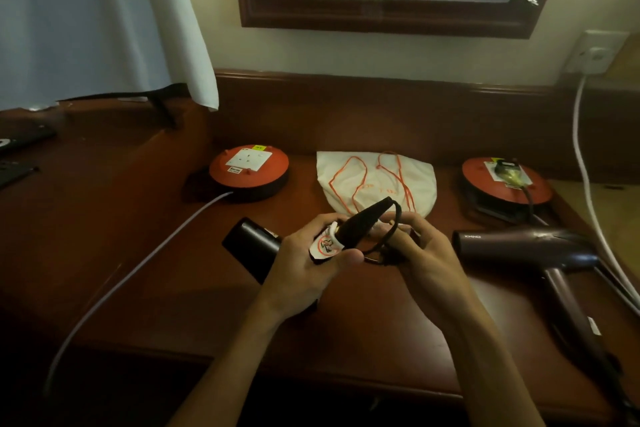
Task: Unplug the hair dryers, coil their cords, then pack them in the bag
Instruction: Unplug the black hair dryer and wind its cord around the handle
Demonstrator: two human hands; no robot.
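Head view: maroon dryer [526,246] marked "KMND"; left hand [304,263] grips black dryer [254,246]; right hand [419,246] pinches cord [384,243]; white drawstring bag [374,180] flat, contents unseen.

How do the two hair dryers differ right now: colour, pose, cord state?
The black hair dryer is gripped by the left hand, its cord being looped by the right hand; the maroon hair dryer lies untouched on the desk. The black one's cord is free of the left extension reel; a plug sits in the right extension reel behind the maroon one. Neither is in the white drawstring bag.
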